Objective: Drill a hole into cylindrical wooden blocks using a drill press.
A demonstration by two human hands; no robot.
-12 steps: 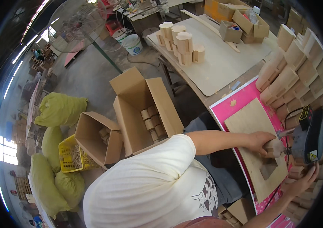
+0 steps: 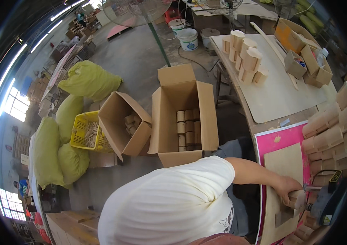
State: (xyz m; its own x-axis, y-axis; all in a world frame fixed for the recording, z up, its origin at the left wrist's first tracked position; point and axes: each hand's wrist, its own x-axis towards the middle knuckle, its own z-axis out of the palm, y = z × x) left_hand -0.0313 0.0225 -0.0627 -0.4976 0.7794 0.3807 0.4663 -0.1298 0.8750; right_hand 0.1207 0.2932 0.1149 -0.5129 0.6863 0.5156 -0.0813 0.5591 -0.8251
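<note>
I have the left hand [image 2: 289, 188] clamped on a pale, rounded wooden block [image 2: 298, 199], which is over a flat tan plywood board [image 2: 281, 163] on a pink sheet [image 2: 282, 139], just beside a blue-grey machine [image 2: 329, 201]. I cannot make out the right hand at the dark lower-right rim, so I cannot tell its grip. An open brown cardboard box [image 2: 208, 118] holding short wooden cylinders [image 2: 189, 126] stands near the white sleeve [image 2: 217, 168].

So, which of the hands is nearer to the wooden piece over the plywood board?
Left, as far as shows: the left hand grips the wooden piece. The right hand cannot be made out, so its place relative to the piece is unclear.
</note>
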